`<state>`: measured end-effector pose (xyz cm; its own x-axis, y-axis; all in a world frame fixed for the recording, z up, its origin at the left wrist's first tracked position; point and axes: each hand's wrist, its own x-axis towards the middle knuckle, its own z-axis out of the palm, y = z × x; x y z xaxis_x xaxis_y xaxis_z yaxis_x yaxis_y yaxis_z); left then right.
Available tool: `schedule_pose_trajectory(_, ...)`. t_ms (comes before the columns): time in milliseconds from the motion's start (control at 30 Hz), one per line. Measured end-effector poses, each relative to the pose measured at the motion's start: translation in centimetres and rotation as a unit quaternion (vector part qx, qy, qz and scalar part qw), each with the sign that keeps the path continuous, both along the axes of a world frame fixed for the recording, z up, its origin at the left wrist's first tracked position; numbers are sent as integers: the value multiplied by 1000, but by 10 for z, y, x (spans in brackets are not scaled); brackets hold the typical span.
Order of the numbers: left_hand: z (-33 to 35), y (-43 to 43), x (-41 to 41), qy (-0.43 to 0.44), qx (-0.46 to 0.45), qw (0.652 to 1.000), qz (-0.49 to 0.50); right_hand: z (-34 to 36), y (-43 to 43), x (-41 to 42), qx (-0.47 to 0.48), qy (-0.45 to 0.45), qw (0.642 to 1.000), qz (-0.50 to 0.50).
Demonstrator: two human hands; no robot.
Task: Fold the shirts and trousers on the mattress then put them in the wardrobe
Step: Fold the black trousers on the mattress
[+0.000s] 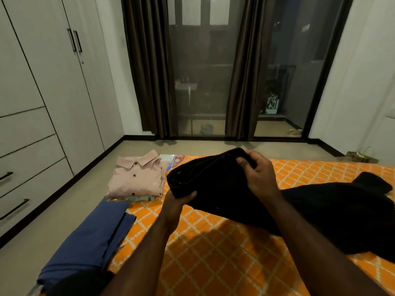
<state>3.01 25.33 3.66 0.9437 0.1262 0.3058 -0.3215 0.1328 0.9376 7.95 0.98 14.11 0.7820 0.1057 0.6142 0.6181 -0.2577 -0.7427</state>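
Left hand (179, 202) curls under the folded black trousers (215, 182) at their seven o'clock corner, and right hand (259, 175) pinches the top edge at one o'clock. The soft matte cloth trails toward four o'clock over the orange lattice-print mattress (213, 259).

- Dark curtains (149, 71) hang either side of the glass door (201, 82), down to the floor (139, 148).
- A plant (272, 99) stands outside, behind the door's right side.
- A small bag (361, 157) sits at the floor's right edge, by the wall (363, 82).
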Motion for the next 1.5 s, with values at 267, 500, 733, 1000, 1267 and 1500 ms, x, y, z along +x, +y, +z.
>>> schedule_pose_trajectory(267, 260, 14, 24, -129, -94, 986, 54, 213, 12, 18, 15, -204, 978, -35)
schedule_pose_trajectory(500, 450, 35, -8, -232, 60, 966, 92, 368, 16, 13, 27, -242, 970, -17)
schedule_pose_trajectory(733, 576, 43, -33, -328, 150, 921, 145, 472, 22, -11, 79, -357, 925, -101)
schedule_pose_trajectory(1000, 586, 69, -22, -256, 167, 939, 156, 500, 37, -23, -15, -369, 921, -121)
schedule_pose_trajectory(1267, 634, 32, -43, -330, 188, 894, 237, 535, 16, -35, 130, -265, 954, -61)
schedule_pose_trajectory(1500, 663, 11, -25, -305, 192, 871, 333, 532, -13, -44, 161, -22, 973, 166)
